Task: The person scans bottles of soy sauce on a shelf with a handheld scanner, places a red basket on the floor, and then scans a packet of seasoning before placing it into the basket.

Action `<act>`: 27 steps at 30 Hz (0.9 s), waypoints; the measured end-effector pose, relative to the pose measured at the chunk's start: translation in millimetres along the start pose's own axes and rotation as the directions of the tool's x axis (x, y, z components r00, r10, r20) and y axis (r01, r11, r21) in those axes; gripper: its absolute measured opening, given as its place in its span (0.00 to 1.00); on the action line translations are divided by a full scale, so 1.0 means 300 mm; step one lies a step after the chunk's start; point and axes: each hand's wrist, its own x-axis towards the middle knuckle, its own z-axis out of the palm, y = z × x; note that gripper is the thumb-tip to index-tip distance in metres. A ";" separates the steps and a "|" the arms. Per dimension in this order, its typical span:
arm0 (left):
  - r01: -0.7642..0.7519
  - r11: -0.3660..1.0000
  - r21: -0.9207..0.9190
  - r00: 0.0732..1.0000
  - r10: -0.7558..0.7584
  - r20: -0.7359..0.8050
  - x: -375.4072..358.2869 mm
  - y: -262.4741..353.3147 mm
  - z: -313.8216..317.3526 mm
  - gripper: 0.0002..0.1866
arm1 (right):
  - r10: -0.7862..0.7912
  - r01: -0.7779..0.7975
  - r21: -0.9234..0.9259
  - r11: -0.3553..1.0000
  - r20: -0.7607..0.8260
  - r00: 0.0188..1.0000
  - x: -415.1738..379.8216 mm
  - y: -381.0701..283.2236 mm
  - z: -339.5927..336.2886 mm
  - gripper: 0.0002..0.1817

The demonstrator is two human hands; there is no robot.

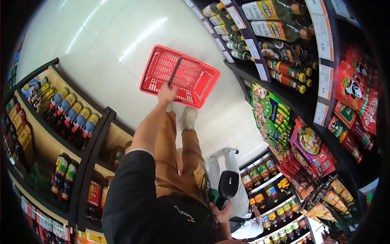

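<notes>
My left hand (166,93) is stretched out in front of me and grips the near rim of a red plastic shopping basket (195,81). The basket hangs over the white floor, and nothing shows inside it. Its black handle (177,70) lies folded across the top. Low at the bottom of the view, my right hand (221,212) holds a black handheld scanner (227,184) by its grip, head pointing up. My brown trousers and light shoes (189,117) show below the basket.
I stand in a narrow shop aisle with a white tiled floor (101,53). Shelves of dark sauce bottles (73,116) run along the left. Bottles and bright seasoning packets (308,142) fill the right shelves. Another person in white trousers (235,171) stands close on the right.
</notes>
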 end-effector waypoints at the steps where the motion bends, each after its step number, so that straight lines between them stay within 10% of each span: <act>1: -0.208 0.973 0.102 0.944 0.227 -0.241 -0.095 -0.005 0.101 0.38 | -0.019 0.019 -0.003 1.000 0.014 1.000 0.001 -0.012 -0.006 0.09; 3: -0.374 0.925 0.064 0.928 0.374 0.012 -0.429 0.145 0.154 0.41 | -0.076 0.076 -0.004 0.997 0.037 0.996 -0.003 -0.077 -0.017 0.09; 4: -0.310 0.949 0.056 0.889 0.268 0.372 -0.536 0.168 0.205 0.40 | -0.134 0.135 -0.010 0.991 0.023 0.991 -0.008 -0.085 -0.025 0.08; 7: 0.188 0.982 -0.015 0.261 -0.035 0.965 -0.743 0.321 0.172 0.43 | -0.229 0.230 -0.036 0.972 0.022 0.973 -0.043 -0.159 -0.091 0.13; 10: 0.123 0.867 -0.482 0.439 0.388 0.810 -0.869 0.337 0.134 0.42 | -0.312 0.301 0.250 0.920 0.002 0.950 -0.096 -0.248 -0.167 0.25; 13: 0.427 0.621 -0.657 0.317 0.577 0.752 -1.138 0.413 -0.054 0.42 | -0.261 0.199 0.551 0.810 0.034 0.965 -0.134 -0.301 -0.224 0.41; 16: 0.355 0.452 -0.818 0.487 0.657 0.575 -1.399 0.480 -0.134 0.42 | -0.518 0.283 0.667 0.689 0.179 0.837 -0.170 -0.429 -0.249 0.39; 19: -0.153 0.522 -0.839 0.706 0.652 0.276 -1.618 0.579 -0.199 0.42 | -0.667 0.301 0.706 0.641 0.318 0.673 -0.259 -0.496 -0.282 0.34; 21: 0.098 0.188 -0.977 0.717 0.668 0.200 -1.748 0.653 -0.222 0.33 | -0.675 0.215 0.712 0.669 0.461 0.575 -0.329 -0.496 -0.312 0.32; 23: 0.212 0.057 -0.976 0.709 0.678 0.194 -1.866 0.710 -0.233 0.25 | -0.709 0.276 0.663 0.696 0.572 0.412 -0.396 -0.454 -0.335 0.26; 26: 0.339 -0.073 -0.938 0.593 0.790 0.152 -1.948 0.669 -0.174 0.23 | -0.631 0.447 0.630 0.635 0.757 -0.170 -0.443 -0.369 -0.375 0.19; 27: 0.384 -0.098 -0.918 0.514 0.849 0.124 -1.946 0.648 -0.151 0.22 | -0.712 0.476 0.711 0.518 0.666 -0.221 -0.456 -0.302 -0.382 0.28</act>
